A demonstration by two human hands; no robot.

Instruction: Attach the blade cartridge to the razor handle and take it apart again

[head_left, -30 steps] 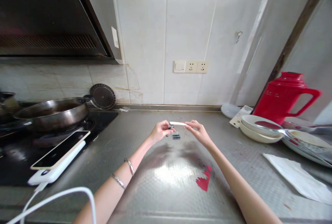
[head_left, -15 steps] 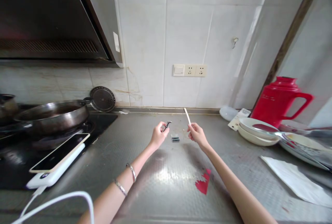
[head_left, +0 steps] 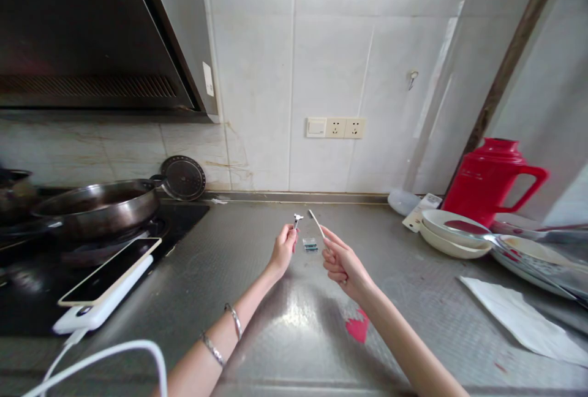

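Observation:
My left hand is closed round the handle of what looks like a small razor, its silvery cross-shaped head pointing up. In my right hand is a slim white toothbrush, tilted up and left with dark bristles at its tip. The brush tip and the razor head are close together but apart. Between my hands, a small clear packet with dark strips lies on the steel counter. My fingers hide the lower ends of both held things.
Pan, stove, phone and white power bank with cable stand left. A torn red piece lies by my right forearm. On the right are stacked bowls, a red thermos and a white paper.
My right hand has moved slightly left and tipped the toothbrush toward the razor. My left hand has turned the razor more upright.

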